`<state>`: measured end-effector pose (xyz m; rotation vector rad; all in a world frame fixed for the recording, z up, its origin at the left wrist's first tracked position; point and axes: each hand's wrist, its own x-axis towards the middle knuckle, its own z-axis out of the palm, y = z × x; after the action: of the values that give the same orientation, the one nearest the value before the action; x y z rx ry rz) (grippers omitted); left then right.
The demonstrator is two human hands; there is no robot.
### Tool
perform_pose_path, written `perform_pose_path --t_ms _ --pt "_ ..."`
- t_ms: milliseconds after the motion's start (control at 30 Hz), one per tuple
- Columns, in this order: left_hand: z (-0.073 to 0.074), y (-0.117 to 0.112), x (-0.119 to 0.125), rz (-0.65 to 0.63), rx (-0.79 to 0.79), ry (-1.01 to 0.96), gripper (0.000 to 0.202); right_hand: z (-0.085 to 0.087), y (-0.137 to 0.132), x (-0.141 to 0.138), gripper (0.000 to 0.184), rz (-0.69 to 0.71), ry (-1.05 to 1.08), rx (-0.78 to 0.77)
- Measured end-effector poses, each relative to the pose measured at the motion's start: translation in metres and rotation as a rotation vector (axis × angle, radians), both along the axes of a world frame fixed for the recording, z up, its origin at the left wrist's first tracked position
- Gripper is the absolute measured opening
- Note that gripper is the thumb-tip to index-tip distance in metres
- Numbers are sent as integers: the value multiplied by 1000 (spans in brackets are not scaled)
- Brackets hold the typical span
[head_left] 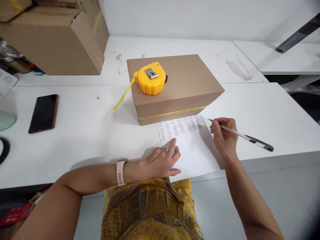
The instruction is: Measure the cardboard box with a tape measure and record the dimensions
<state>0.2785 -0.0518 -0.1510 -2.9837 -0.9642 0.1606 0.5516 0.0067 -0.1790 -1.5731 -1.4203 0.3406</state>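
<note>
My right hand (224, 136) pinches a clear pen with a black cap end (246, 136), its tip just off the right edge of a white sheet of paper (193, 153). Rows of small handwriting fill the upper part of the sheet, while its lower part is blank. On the sheet's left side rests my left hand (163, 159), fingers apart and index finger pointing at the last written rows. A cardboard box (185, 78) stands at the sheet's top edge. On top of it sits a yellow tape measure (151, 78), its yellow wrist strap hanging over the box's left side.
A black phone (44, 113) lies on the white table (100, 136) to the left. Larger cardboard boxes (57, 43) stand at the back left. A pale green object (7, 120) is at the left edge. A dark bar (297, 33) slants in at the upper right.
</note>
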Motion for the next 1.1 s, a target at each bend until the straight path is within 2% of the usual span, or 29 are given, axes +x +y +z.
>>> perform_pose_path --t_ms 67,167,267,333,400,500,567,633,700,800,900,1000,1067,1100 --pt "-2 0 1 0 6 7 74 -2 3 36 17 -38 -287 -6" --pt "-9 -1 1 22 33 -8 73 -10 8 79 25 2 -605 -68" --pt "-14 0 -3 37 62 -158 52 -19 13 96 36 5 -704 -131" --pt "-9 4 -10 35 115 -347 31 -23 14 95 41 -24 -716 -119" --pt "6 13 -19 95 258 -559 22 -25 14 92 46 -60 -712 -84" --pt "41 37 -29 337 528 -792 16 -30 15 90 46 -100 -682 -37" --pt "65 57 -32 493 613 -857 25 -33 15 91 43 -105 -677 -17" --pt "82 78 -33 598 560 -866 45 -35 16 92 41 -104 -675 -4" --pt "92 96 -34 659 432 -850 56 -36 15 92 39 -104 -663 8" --pt "99 116 -38 713 297 -826 53 -33 12 91 39 -122 -619 67" --pt "106 126 -46 741 217 -827 42 -24 9 85 38 -173 -589 222" --pt "116 127 -50 739 153 -912 34 2 4 67 33 -188 -564 382" --pt "124 120 -49 705 40 -1065 33 31 1 46 29 -142 -476 439" --pt "130 114 -46 671 -69 -1158 35 48 -1 33 27 -87 -404 442"
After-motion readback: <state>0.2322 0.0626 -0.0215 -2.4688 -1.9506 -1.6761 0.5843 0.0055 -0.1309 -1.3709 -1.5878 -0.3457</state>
